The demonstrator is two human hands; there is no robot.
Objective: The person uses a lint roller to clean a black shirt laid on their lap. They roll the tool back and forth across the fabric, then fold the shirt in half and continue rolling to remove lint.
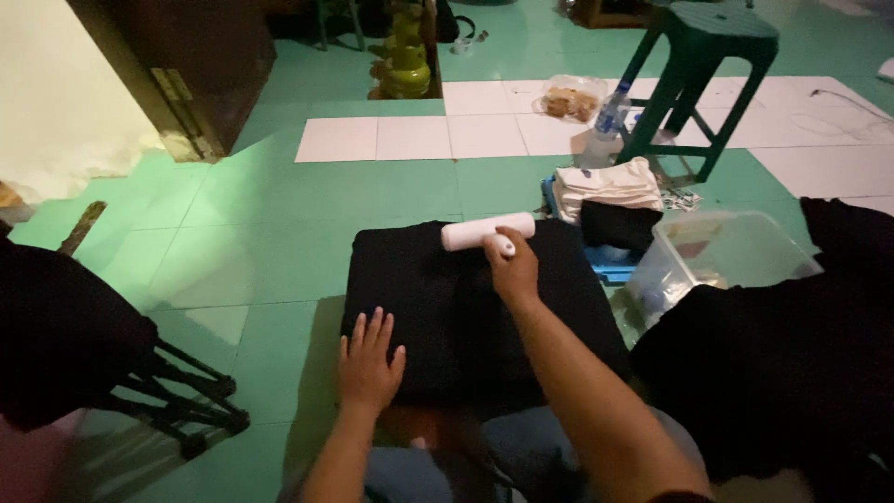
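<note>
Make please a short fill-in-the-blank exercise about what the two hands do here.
1. The right hand holds a white ____ by its handle.
2. The left hand lies flat on the ____ cloth.
3. The stool is ____ in colour.

Missing words: roller; black; green

head cam: worn high, tilted down and forward toward 12 o'clock
range: close over lap
overlap: single view

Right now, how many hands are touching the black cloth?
2: the left hand lies flat on the black cloth near its front edge; the right hand holds a white roller at its far edge.
</note>
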